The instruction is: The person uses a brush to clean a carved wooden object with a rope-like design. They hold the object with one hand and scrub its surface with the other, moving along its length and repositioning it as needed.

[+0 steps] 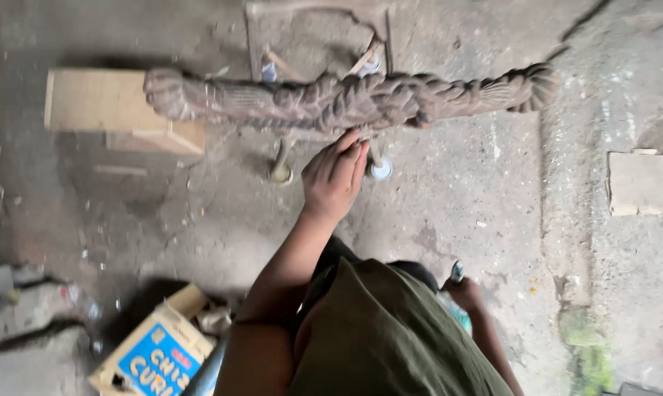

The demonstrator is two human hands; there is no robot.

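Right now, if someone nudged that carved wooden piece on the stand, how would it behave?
The carved piece looks like solid wood, so probably stiff and heavy for its size. It overhangs the narrow stand on both ends, so a push at an end could likely tip or pivot it. Its deep twisted carving should give grip, not slip. The left hand touches its middle.

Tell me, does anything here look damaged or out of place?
Yes. The concrete floor is cracked and stained, and a torn cardboard box lies tipped at lower left. The carved wooden piece under the left hand looks intact.
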